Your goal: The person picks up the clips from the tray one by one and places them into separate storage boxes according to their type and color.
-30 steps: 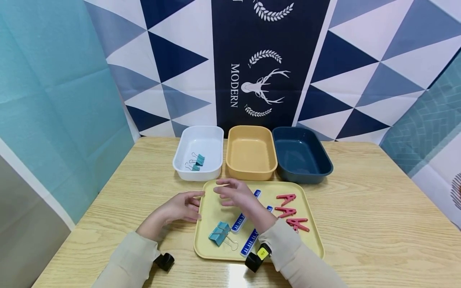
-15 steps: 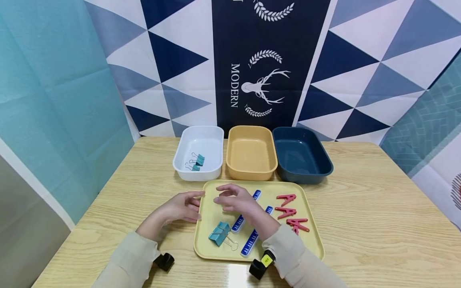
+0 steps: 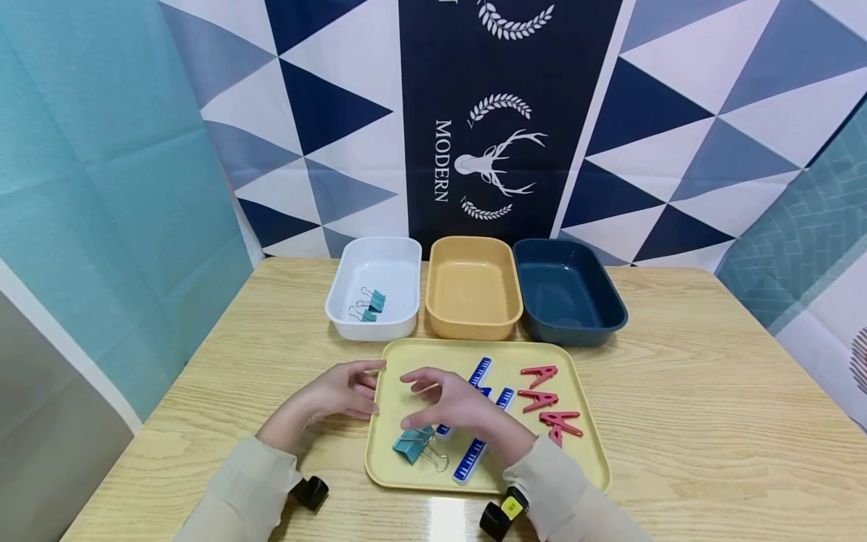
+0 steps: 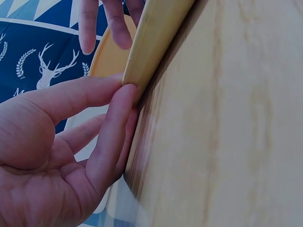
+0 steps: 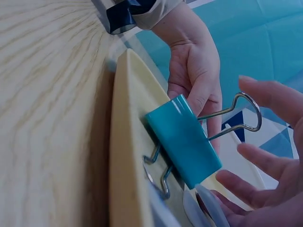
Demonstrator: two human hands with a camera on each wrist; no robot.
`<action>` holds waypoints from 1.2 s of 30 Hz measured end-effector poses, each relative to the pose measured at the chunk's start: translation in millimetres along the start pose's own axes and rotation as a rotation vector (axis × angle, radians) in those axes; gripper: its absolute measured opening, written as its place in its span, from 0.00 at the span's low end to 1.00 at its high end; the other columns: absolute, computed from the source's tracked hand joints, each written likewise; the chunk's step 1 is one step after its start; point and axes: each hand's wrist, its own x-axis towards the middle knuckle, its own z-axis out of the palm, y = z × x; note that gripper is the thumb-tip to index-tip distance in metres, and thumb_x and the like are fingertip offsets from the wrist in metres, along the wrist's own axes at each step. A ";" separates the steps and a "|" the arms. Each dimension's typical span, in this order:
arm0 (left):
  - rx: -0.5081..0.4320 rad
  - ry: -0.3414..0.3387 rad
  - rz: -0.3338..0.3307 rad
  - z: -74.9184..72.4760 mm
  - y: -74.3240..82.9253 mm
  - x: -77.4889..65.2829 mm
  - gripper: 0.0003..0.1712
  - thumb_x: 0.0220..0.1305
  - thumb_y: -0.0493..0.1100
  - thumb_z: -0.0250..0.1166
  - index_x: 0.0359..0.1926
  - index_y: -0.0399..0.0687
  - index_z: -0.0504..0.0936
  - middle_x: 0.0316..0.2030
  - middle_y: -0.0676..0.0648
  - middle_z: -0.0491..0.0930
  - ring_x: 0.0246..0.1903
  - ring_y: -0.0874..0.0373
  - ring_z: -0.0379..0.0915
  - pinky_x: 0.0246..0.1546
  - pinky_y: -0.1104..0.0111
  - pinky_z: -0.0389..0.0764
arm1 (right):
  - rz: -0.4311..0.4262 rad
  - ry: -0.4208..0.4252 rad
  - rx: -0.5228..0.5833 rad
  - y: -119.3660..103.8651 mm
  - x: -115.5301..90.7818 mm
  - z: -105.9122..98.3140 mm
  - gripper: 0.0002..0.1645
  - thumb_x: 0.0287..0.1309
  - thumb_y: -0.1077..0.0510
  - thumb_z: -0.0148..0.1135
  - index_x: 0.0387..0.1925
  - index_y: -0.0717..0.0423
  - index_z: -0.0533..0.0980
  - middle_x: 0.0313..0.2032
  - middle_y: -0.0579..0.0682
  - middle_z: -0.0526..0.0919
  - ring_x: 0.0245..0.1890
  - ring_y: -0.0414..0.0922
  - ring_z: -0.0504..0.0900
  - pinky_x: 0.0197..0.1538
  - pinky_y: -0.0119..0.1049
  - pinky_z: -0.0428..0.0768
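Observation:
On the pale yellow tray [image 3: 418, 348], a teal binder clip [image 3: 410, 446] lies at the near left. My right hand [image 3: 450, 403] is over it, thumb and fingers spread apart with a gap between them. In the right wrist view, the binder clip [image 5: 183, 141] stands between the tray and those fingers [image 5: 265, 161], its wire handles out on both sides. At the tray's left rim, my left hand [image 3: 344, 390] pinches the edge; the left wrist view has thumb and fingertips [image 4: 106, 137] meeting there. Blue-and-white strips [image 3: 470, 461] with piano-key markings lie partly under the right forearm.
Several red clothespins [image 3: 538, 400] lie on the tray's right side. Behind the tray stand a white bin [image 3: 372, 329] holding teal binder clips [image 3: 372, 302], a yellow bin [image 3: 474, 293] and a dark blue bin [image 3: 569, 290]. A wooden table [image 3: 691, 391] carries everything.
My right hand has drawn back toward me, down over the binder clip, and its thumb and fingers have spread wider. The left hand stays at the tray rim.

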 end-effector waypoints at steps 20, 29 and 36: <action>0.018 0.007 -0.004 1.8 2.1 1.0 0.44 0.48 0.23 0.67 0.67 0.35 0.60 0.44 0.38 0.68 0.37 0.54 0.74 0.36 0.60 0.84 | -0.197 -0.254 -0.248 4.9 -26.9 -9.0 0.29 0.37 0.62 0.77 0.46 0.48 0.79 0.44 0.41 0.77 0.44 0.41 0.73 0.50 0.36 0.74; 0.007 0.011 -0.006 2.0 2.1 -1.5 0.44 0.48 0.23 0.66 0.67 0.35 0.60 0.45 0.37 0.68 0.37 0.53 0.73 0.36 0.59 0.84 | -0.241 -0.162 -0.288 9.6 -21.1 -0.4 0.09 0.43 0.67 0.72 0.27 0.51 0.83 0.34 0.39 0.79 0.35 0.36 0.74 0.40 0.29 0.77; 0.002 0.008 -0.003 1.7 0.6 -0.7 0.43 0.49 0.23 0.66 0.67 0.35 0.60 0.44 0.37 0.68 0.37 0.53 0.74 0.36 0.59 0.84 | -0.232 -0.118 -0.200 6.9 -17.9 0.0 0.02 0.48 0.64 0.70 0.25 0.56 0.83 0.34 0.44 0.81 0.36 0.37 0.76 0.41 0.29 0.78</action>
